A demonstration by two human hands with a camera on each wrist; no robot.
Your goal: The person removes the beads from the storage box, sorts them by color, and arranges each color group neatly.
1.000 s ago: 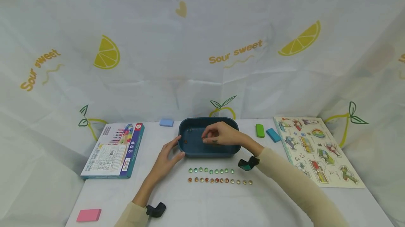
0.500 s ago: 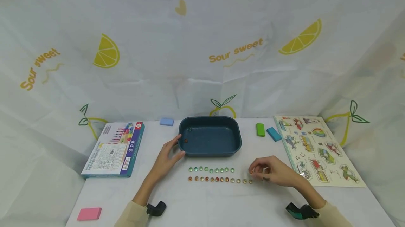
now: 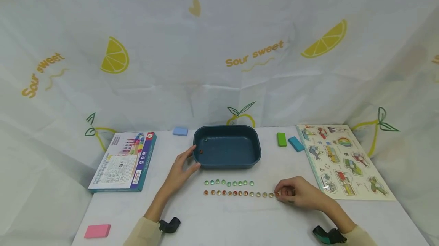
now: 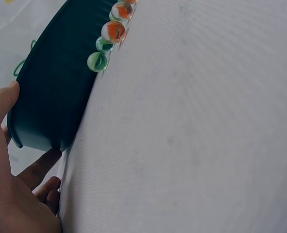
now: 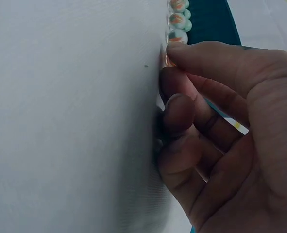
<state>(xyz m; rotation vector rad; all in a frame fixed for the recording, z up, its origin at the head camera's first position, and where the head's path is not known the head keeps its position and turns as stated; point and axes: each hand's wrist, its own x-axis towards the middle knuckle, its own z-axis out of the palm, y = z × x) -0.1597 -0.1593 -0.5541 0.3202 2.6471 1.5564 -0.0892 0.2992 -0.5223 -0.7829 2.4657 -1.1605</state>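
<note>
White table [image 3: 240,219] under a draped cloth backdrop [image 3: 219,48] printed with lemons and "Sour sweet".

At the right end of the nearer marble row [image 3: 238,193], one marble [image 3: 276,194] pinched at the fingertips of the right hand [image 3: 298,194], fingers [image 5: 201,56] curled and bunched low on the cloth, probably so the round glass cannot roll off line. Held right beside the last marble in the row, touching or nearly so; hard to tell which.

Just behind, a shorter row of green marbles [image 3: 228,182], parallel and close to the first, apparently sorted by colour.

Behind both rows, a dark blue tray [image 3: 253,158], with two marbles [image 3: 203,146] left near its left wall. Left hand [image 3: 180,171] resting against the tray's near left corner, fingers relaxed and nearly straight, thumb along the wall, clamped on nothing; probably just steadying the tray.

Farther out: a boxed set [image 3: 123,162] at left, a pink block [image 3: 97,231] near the front left corner, a pale blue block [image 3: 180,131], green block [image 3: 281,139] and teal block [image 3: 296,144] behind, a wooden peg puzzle [image 3: 343,162] at right.
</note>
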